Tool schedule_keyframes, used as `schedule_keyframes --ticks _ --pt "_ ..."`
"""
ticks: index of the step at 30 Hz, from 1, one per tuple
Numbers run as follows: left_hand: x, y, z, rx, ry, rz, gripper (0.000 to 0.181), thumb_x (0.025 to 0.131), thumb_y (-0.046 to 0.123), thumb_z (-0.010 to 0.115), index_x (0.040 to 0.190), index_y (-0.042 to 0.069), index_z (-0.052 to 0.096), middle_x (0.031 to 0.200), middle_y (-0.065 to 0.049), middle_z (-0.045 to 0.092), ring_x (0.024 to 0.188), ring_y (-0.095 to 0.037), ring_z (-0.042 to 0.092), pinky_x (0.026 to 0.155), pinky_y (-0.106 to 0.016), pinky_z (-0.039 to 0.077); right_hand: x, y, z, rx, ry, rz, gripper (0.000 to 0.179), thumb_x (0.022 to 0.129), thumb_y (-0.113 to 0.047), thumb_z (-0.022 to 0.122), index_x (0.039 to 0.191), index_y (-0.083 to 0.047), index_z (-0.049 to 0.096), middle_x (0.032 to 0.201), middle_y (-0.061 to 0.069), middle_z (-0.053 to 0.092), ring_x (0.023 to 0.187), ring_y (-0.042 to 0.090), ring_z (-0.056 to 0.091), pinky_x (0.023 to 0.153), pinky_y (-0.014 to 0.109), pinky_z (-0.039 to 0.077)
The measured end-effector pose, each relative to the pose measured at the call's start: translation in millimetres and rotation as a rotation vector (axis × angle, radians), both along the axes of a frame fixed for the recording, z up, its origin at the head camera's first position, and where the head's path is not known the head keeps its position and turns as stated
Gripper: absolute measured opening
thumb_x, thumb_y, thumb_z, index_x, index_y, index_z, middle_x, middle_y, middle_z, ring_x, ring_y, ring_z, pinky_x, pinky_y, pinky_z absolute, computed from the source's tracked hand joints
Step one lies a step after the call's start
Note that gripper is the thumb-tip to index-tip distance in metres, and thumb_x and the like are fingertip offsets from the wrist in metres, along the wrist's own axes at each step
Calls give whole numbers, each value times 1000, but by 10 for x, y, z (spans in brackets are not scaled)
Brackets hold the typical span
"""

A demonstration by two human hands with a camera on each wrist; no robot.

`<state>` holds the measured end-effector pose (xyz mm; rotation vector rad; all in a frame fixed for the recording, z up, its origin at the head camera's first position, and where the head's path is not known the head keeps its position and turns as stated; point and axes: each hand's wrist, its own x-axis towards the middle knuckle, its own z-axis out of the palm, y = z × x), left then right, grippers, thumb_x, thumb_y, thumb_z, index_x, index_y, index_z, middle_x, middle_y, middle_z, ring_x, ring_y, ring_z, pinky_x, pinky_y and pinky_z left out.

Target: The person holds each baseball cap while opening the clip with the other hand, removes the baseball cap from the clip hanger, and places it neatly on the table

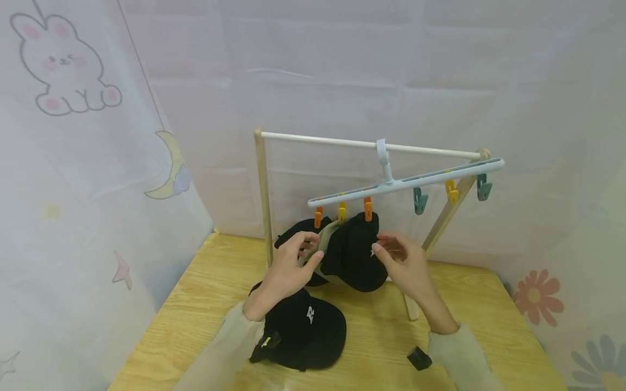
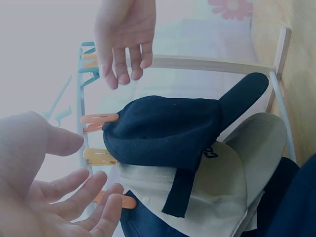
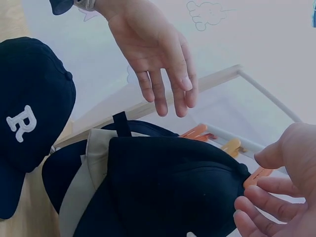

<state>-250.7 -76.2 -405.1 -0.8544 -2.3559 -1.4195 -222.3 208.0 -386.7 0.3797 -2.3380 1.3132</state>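
Note:
Three caps hang clipped in a row from a pale blue clip hanger (image 1: 352,194): a black cap (image 1: 359,255) in front, a beige cap (image 2: 222,182) behind it, and a dark cap (image 1: 298,228) farthest left. My left hand (image 1: 286,269) is beside the hanging caps on their left, fingers loosely bent and holding nothing. On the other side, my right hand (image 1: 403,266) is held close to the front black cap, its fingers relaxed and apart from each other. An orange clip (image 3: 256,177) grips that cap's crown, near the right fingertips. Below the left forearm, another black cap (image 3: 34,98) with a white letter R lies on the table.
A wooden rack with a white top rail (image 1: 318,139) carries the hanger, which tilts up to the right. Green clips (image 1: 419,201) and a yellow clip (image 1: 451,191) hang bare on its right half. Printed cloth surrounds the wooden table (image 1: 195,304).

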Motion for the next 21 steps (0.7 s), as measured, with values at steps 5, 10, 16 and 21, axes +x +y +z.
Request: schedule_keyframes --ticks 5,10,16,21 --pt "-22 77 16 37 4 -11 34 106 14 68 135 -1 62 131 -18 67 113 -35 68 96 -52 60 -46 2 60 -23 38 7 28 103 -9 72 127 5 69 122 20 74 101 -1 65 86 9 54" --pt "-37 156 22 38 4 -1 34 106 15 68 135 1 62 132 -16 67 115 -31 68 98 -50 59 -86 -21 134 -36 40 -6 30 104 -11 71 129 4 68 125 20 72 105 1 63 91 9 52" --pt "-39 217 52 37 -16 -2 38 105 16 68 139 1 60 136 -16 65 120 -33 65 100 -53 57 -159 -65 198 -48 70 -48 29 103 -13 73 127 3 70 125 18 73 106 12 66 92 12 52" --pt "-46 266 80 47 -3 -2 39 106 15 68 140 0 59 137 -17 65 121 -35 64 100 -54 56 -209 -70 220 -46 87 -69 31 102 -14 73 129 3 69 125 18 73 107 18 67 92 13 52"
